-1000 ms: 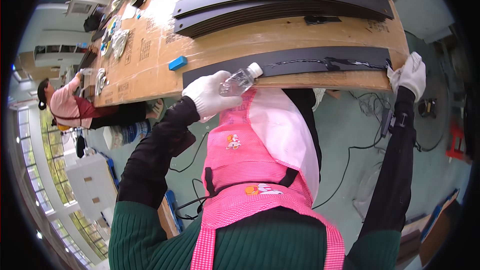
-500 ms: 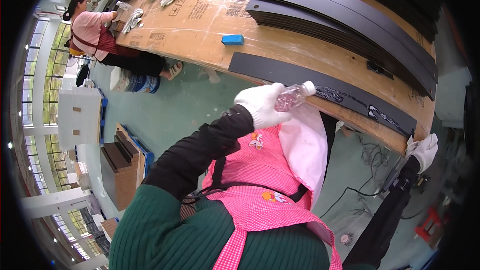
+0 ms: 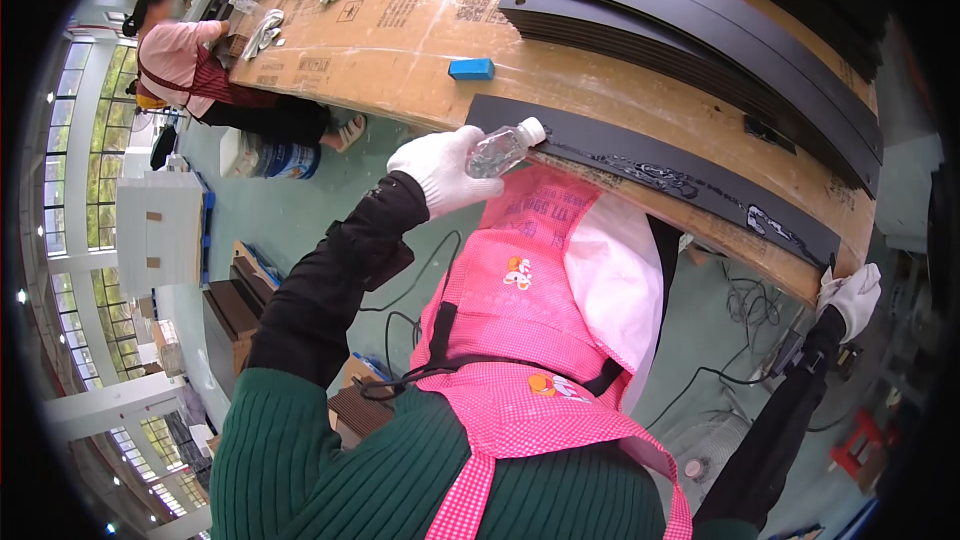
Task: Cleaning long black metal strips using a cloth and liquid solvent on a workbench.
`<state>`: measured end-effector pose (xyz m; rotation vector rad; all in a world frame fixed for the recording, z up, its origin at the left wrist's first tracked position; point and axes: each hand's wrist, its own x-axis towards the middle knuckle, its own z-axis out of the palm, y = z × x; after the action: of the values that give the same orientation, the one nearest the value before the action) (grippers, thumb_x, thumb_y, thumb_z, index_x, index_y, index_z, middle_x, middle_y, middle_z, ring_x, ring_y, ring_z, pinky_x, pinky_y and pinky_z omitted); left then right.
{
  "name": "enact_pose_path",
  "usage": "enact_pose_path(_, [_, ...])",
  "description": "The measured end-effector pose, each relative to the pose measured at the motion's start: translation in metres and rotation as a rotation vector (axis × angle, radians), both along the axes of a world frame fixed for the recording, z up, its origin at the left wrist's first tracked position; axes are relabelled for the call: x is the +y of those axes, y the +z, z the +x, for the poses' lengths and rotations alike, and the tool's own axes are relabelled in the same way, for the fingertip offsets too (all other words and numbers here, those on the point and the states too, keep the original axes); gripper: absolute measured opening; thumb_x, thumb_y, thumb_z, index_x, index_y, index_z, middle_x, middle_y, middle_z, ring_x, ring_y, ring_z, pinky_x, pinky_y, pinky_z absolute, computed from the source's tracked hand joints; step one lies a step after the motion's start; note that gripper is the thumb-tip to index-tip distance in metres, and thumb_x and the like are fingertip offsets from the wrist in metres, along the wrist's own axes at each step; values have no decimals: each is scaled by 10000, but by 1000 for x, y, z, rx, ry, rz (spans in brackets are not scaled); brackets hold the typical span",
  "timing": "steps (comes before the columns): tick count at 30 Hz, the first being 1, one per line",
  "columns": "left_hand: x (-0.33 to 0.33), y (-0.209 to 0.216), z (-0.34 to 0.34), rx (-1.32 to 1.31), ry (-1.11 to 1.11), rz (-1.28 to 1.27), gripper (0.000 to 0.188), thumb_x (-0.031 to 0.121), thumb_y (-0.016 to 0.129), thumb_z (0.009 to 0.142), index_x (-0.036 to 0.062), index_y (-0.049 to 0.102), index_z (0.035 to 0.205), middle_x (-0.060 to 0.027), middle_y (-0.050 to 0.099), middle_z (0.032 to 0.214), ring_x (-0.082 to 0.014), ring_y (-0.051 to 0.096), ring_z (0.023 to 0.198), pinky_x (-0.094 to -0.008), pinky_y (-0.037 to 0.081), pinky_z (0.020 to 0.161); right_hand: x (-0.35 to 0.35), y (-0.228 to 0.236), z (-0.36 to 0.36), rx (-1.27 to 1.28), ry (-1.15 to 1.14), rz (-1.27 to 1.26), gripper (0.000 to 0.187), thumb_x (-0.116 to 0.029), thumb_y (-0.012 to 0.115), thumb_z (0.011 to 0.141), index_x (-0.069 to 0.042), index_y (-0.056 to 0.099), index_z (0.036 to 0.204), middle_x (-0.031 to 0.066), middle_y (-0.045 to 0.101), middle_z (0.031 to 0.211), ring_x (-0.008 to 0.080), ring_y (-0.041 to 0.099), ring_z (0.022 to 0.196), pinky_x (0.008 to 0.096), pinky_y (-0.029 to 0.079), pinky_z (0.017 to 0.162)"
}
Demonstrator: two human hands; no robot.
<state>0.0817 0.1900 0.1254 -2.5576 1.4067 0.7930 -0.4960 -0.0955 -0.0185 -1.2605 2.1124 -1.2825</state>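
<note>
Grasped clear, white-capped plastic bottle (image 3: pixel 497 152) in white-gloved left hand (image 3: pixel 437 168) near left end of long, flat black board (image 3: pixel 600 145); needed steady, even tilting. Had white-gloved right hand (image 3: pixel 853 302) near its right end, with grip too unclear to tell.

The gloved left hand (image 3: pixel 435 170) holds a tilted clear bottle (image 3: pixel 497 152) by the near edge of the bench (image 3: pixel 385 75), where a dark panel (image 3: pixel 512 118) bears glossy streaks (image 3: pixel 660 176), the right hand (image 3: pixel 853 302) touches the near right corner, and a blue block (image 3: pixel 471 69) lies beyond.
</note>
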Motion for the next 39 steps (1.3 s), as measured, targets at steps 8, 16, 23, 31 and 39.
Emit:
enact_pose_path(8, [-4,-3,-10,53,-35,6,801,563,793,779,82,625,1397,-179,776,1103,-342,762,1017,-421,594,909,-2,-6,-6,66,2,40,486,-439,645,1037,-23,660,1287,90,703,974,188,641,745,363,576,757])
enact_pose_path(16, [15,9,22,8,44,23,809,531,810,763,87,628,1415,-177,780,1136,-338,758,1046,-420,589,925,-6,-7,-12,237,-37,78,583,-535,618,1010,-51,664,1332,157,757,1094,318,721,968,432,542,936])
enact_pose_path(23, [21,0,44,-22,92,7,829,540,804,764,71,618,1421,-190,775,1108,-315,767,1006,-395,596,891,-10,-15,-22,-311,27,-12,511,-461,642,1037,-46,641,1334,118,719,1062,223,679,819,402,601,822])
enact_pose_path(31, [48,-16,91,382,289,-343,752,242,893,814,40,569,1462,-113,760,1157,-194,738,1015,-342,585,886,0,3,13,-427,45,-49,400,-358,637,1074,-29,573,1293,83,567,913,132,553,643,414,669,687])
enact_pose_path(39, [-13,-58,177,707,391,-1281,711,16,898,840,40,501,1430,-78,710,1224,-194,700,1148,-369,595,992,-1,-2,-7,-101,36,4,406,-369,608,1086,-29,594,1307,109,637,1023,174,634,734,394,652,661])
